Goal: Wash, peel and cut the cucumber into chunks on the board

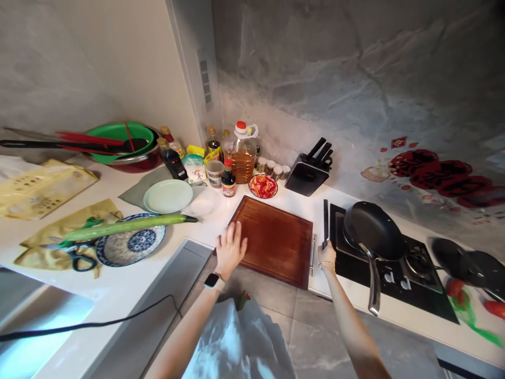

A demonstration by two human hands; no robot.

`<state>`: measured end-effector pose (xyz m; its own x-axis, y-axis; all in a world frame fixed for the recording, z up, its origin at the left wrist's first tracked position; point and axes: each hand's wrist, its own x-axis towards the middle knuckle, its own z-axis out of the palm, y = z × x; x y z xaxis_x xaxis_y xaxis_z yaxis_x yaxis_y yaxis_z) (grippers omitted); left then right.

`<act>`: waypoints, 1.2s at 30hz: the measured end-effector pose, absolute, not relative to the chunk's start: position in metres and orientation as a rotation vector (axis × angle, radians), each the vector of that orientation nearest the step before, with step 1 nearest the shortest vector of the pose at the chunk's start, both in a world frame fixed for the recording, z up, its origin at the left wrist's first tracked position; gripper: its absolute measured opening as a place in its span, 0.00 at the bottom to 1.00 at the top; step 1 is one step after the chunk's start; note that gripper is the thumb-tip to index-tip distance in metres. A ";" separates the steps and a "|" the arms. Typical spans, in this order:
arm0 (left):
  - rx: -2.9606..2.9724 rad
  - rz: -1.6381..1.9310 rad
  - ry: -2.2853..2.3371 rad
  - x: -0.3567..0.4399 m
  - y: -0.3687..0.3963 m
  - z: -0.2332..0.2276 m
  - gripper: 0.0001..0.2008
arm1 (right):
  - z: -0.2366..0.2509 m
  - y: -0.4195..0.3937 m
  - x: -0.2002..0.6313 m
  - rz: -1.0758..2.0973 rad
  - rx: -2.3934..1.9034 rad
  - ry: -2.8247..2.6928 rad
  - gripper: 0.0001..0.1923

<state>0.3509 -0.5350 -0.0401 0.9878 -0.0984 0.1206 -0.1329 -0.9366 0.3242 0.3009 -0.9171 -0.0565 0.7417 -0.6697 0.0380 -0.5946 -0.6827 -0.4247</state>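
A brown wooden cutting board (276, 237) lies on the white counter in front of me, its near edge reaching past the counter's front. My left hand (229, 247) rests on the board's left edge with its fingers spread. On the other side, between the board and the stove, my right hand (326, 253) is wrapped round the handle of a black knife (325, 218), whose blade points away from me. To the left, a long green loofah gourd (134, 226) lies across a blue-and-white plate (130, 252), beside scissors (81, 258).
A black frying pan (373, 231) sits on the stove (428, 295), handle toward me. Behind the board are a bowl of cut red peppers (263, 186), a knife block (308, 172), an oil jug (240, 158) and a sauce bottle (228, 181). A pale plate (168, 196) stands left.
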 end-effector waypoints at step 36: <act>2.111 0.251 1.464 0.014 -0.084 -0.069 0.20 | -0.060 -0.237 0.173 0.682 -1.784 -1.465 0.21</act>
